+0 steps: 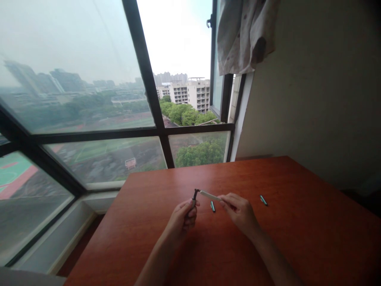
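My left hand (183,216) is closed around a short handle with a greyish body and a thin black neck (195,194). The neck ends in a small dark crosspiece pointing up and to the right. My right hand (239,210) pinches a slim whitish stick (210,195) between thumb and fingers. Its far tip reaches the dark crosspiece; I cannot tell whether they touch or are joined. Between my hands, a small teal and black strip-like piece (212,206) lies on the brown table (143,238). My fingers hide parts of both held things.
A second teal and black piece (263,200) lies on the table to the right of my right hand. Dark-framed windows (165,143) stand along the table's far and left sides. A pale cloth (238,35) hangs at the upper right, beside a plain wall (309,99).
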The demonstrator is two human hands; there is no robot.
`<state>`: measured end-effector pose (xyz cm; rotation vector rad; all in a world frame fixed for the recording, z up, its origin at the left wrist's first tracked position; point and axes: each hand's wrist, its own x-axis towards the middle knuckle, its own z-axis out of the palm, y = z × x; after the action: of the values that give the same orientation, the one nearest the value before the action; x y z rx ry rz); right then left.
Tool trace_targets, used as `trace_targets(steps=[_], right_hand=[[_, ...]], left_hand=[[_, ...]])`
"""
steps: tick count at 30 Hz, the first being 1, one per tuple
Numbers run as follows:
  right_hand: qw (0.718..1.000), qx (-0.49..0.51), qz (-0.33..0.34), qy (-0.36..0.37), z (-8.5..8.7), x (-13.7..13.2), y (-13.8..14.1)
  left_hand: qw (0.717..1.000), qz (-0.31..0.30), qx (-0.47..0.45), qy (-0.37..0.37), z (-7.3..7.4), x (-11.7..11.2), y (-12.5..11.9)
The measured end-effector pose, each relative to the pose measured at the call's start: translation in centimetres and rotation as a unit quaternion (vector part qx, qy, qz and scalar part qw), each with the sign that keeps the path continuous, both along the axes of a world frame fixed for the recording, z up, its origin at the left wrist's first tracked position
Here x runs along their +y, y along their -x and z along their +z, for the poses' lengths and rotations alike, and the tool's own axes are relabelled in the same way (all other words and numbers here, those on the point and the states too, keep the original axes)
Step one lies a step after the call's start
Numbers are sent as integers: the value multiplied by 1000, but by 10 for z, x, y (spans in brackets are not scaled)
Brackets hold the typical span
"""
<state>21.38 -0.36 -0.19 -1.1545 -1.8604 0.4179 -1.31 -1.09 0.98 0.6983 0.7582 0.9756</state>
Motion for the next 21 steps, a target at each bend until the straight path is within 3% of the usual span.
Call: trace_targets(steps=[12, 21], right_hand=[[1000, -3, 14, -4, 0, -2, 3], [1000, -1, 14, -9, 3, -2, 3]], left_hand=[[998, -41, 48, -2, 0, -3, -5], [999, -23, 42, -7, 0, 0, -4]])
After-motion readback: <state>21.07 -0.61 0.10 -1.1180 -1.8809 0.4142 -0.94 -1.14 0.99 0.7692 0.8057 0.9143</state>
